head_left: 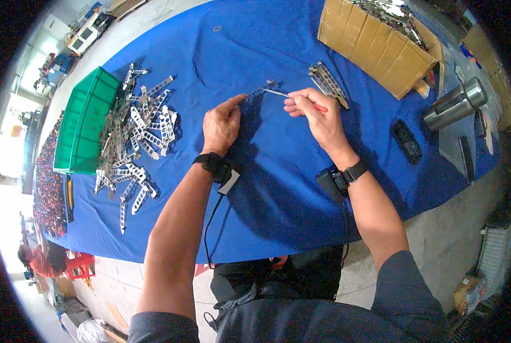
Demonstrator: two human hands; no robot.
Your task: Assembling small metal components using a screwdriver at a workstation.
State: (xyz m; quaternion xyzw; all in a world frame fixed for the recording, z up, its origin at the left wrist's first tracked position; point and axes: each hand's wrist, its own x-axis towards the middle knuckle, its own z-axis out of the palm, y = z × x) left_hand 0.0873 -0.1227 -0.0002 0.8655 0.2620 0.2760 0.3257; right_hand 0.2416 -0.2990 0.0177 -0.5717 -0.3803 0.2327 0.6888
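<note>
My left hand point(221, 127) is closed, its fingertips pinching the near end of a narrow perforated metal strip point(257, 95) over the blue cloth. My right hand point(318, 117) is wrapped around the red handle of a thin-shafted metal hand tool point(276, 92), whose exact kind I cannot make out. The tool's tip meets the strip near its far end, or lies just over it. A row of similar strips point(327, 84) lies beyond my right hand. Left of my left hand spreads a loose pile of perforated metal strips point(152, 127).
At the pile's left edge stands a green plastic bin point(84, 128), tilted. A cardboard box point(375, 46) full of metal parts occupies the far right. Nearer are a steel flask point(456, 104) and a dark oblong device point(406, 141). Cables hang from both wrist-worn devices.
</note>
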